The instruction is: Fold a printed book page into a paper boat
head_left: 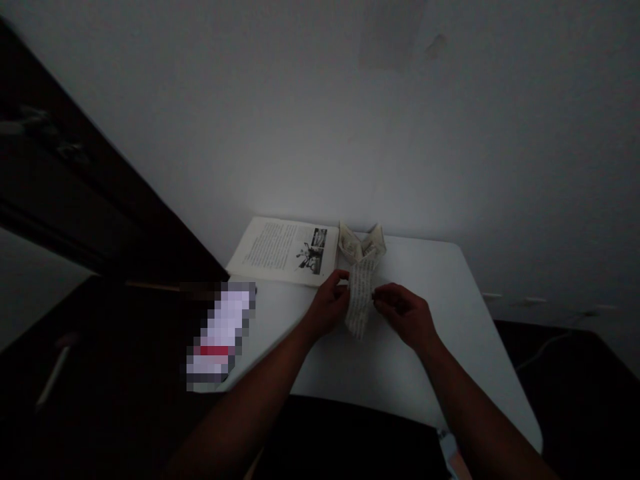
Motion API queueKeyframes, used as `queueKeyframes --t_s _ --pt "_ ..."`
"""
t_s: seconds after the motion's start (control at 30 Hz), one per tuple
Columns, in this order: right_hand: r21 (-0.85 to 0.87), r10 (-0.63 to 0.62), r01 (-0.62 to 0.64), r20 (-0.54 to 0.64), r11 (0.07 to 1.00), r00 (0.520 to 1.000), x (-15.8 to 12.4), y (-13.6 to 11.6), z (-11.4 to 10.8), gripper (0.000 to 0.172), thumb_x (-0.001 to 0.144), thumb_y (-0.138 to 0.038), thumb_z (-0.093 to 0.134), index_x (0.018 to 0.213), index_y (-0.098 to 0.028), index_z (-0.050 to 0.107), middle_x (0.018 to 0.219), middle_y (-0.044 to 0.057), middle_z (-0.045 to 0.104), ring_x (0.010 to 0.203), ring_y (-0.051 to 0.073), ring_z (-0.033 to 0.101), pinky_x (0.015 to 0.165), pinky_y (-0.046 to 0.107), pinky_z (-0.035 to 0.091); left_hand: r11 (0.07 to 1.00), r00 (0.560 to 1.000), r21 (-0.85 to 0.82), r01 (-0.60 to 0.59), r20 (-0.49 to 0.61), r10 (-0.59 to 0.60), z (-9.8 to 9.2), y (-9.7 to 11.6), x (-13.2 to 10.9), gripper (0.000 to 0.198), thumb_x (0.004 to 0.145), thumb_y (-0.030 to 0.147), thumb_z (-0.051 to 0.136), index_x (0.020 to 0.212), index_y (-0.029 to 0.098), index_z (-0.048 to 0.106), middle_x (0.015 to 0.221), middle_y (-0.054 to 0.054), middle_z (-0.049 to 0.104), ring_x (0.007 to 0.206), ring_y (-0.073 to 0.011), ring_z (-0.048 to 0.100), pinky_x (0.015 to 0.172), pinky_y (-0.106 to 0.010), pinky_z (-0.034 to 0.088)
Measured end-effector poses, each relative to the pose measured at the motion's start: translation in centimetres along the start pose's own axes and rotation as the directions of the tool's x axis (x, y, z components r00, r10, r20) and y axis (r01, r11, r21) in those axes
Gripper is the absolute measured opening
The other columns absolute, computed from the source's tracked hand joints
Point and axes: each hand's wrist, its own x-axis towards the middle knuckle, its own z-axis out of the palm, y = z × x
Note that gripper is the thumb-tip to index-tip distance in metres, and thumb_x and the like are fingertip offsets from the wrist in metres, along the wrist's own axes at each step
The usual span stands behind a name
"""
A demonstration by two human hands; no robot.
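Observation:
A piece of printed paper folded into a necktie shape (361,280) lies on the white table (430,333), its collar end pointing away from me. My left hand (327,303) pinches the tie's left edge, fingers closed on it. On the other side my right hand (403,313) pinches the right edge at about the same height. Both forearms reach in from the bottom of the view.
An open book (285,250) with text and a small picture lies at the table's far left corner, just left of the tie. A blurred white and red object (220,333) sits at the table's left edge. Dark furniture (75,200) stands left; a grey wall is behind.

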Motion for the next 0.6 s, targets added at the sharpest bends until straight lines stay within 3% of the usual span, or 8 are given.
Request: queueKeyframes --t_s 0.2,0.5,0.6 --pt "-0.093 -0.054 0.057 0.033 0.994 0.998 0.18 -0.60 -0.09 0.015 0.072 -0.032 0.066 0.083 -0.022 0.065 0.082 0.002 0.065 0.071 0.015 0.061 0.066 0.028 0.050 0.998 0.998 0.055 0.018 -0.062 -0.014 0.11 -0.18 -0.07 0.033 0.075 0.038 0.060 0.078 0.021 0.032 0.058 0.009 0.052 0.046 -0.0050 0.048 0.046 -0.014 0.035" --pt "-0.083 -0.091 0.092 0.020 0.992 0.996 0.33 -0.50 -0.15 0.014 0.071 -0.031 0.069 0.081 -0.022 0.066 0.087 0.004 0.063 0.077 0.016 0.060 0.068 0.029 0.051 0.986 0.997 0.166 -0.032 -0.070 0.044 0.08 -0.25 -0.12 0.020 0.079 0.033 0.055 0.087 0.018 0.046 0.056 0.008 0.050 0.047 -0.0051 0.045 0.047 -0.015 0.033" --pt "-0.074 -0.089 0.089 0.003 0.993 0.996 0.37 -0.25 -0.12 0.013 0.071 -0.031 0.069 0.080 -0.022 0.066 0.085 0.003 0.063 0.075 0.016 0.060 0.067 0.029 0.050 0.966 0.993 0.240 -0.096 -0.050 0.111 -0.07 0.05 -0.20 0.018 0.082 0.031 0.051 0.090 0.015 0.054 0.069 0.003 0.058 0.063 -0.0094 0.054 0.059 -0.020 0.041"
